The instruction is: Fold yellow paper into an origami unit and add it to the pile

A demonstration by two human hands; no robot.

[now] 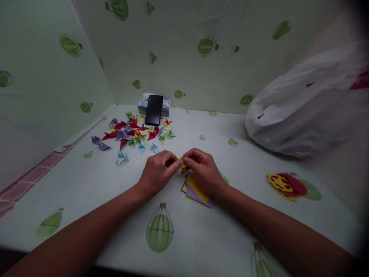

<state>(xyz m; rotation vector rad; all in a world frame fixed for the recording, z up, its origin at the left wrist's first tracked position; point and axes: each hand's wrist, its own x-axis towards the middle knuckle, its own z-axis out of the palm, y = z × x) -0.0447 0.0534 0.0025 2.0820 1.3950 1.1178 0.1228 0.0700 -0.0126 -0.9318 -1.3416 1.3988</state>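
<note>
Both of my hands meet near the centre of the frame, fingertips pinching a small yellow paper piece (182, 164) between them; my left hand (157, 171) grips its left side and my right hand (206, 171) its right, thumbs on the near face. How far it is folded I cannot tell, as my fingers cover much of it. Just below, partly under my right hand, a stack of coloured paper sheets (197, 195) lies fanned on the pale tabletop (115, 227), orange-yellow uppermost, with purple, green and dark red edges showing. Left of centre and higher up, a scatter of folded paper figures (123, 135) spreads out in red, purple, light blue, green, yellow and orange. Behind them, a black smartphone (154, 110) leans upright against a patterned tissue box (142, 107). At the right of the frame, red and yellow cut-out pieces (288, 186) lie in a small overlapping pile, and above them a bulging white plastic bag (300, 107) fills the upper right. Green hot-air balloons are printed across the tabletop and the wall (178, 27).
</note>
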